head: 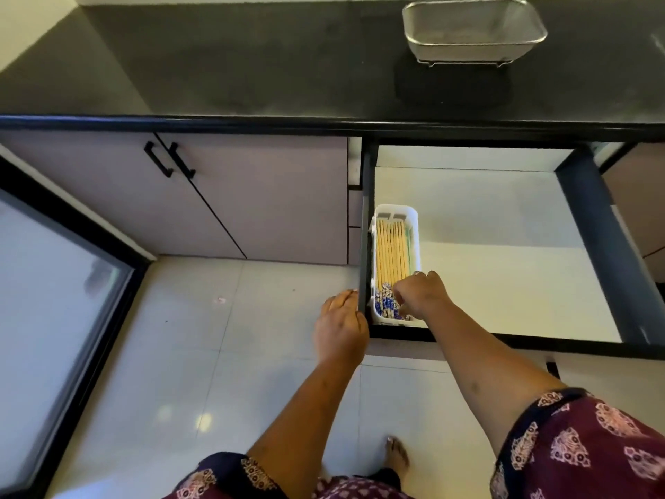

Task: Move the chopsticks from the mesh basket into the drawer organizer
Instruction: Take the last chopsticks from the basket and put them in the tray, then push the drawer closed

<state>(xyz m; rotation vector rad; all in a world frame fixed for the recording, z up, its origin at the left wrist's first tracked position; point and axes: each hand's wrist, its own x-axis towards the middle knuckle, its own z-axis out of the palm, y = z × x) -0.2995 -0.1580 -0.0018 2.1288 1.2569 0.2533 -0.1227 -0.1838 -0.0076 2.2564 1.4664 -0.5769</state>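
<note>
Several wooden chopsticks [392,250] with blue patterned ends lie side by side in a white drawer organizer [417,243] at the front left of the open drawer [503,246]. My right hand [421,295] rests on the near ends of the chopsticks, fingers curled down onto them. My left hand [340,325] presses against the outside of the drawer's dark left side wall, fingers together. The mesh basket [473,30] stands on the black countertop at the back right; nothing shows inside it.
The black countertop [252,66] runs across the top. Closed cabinet doors with black handles [169,160] sit to the left of the drawer. A glass-panelled door [54,282] is at far left. My bare foot [396,455] stands on the white floor tiles.
</note>
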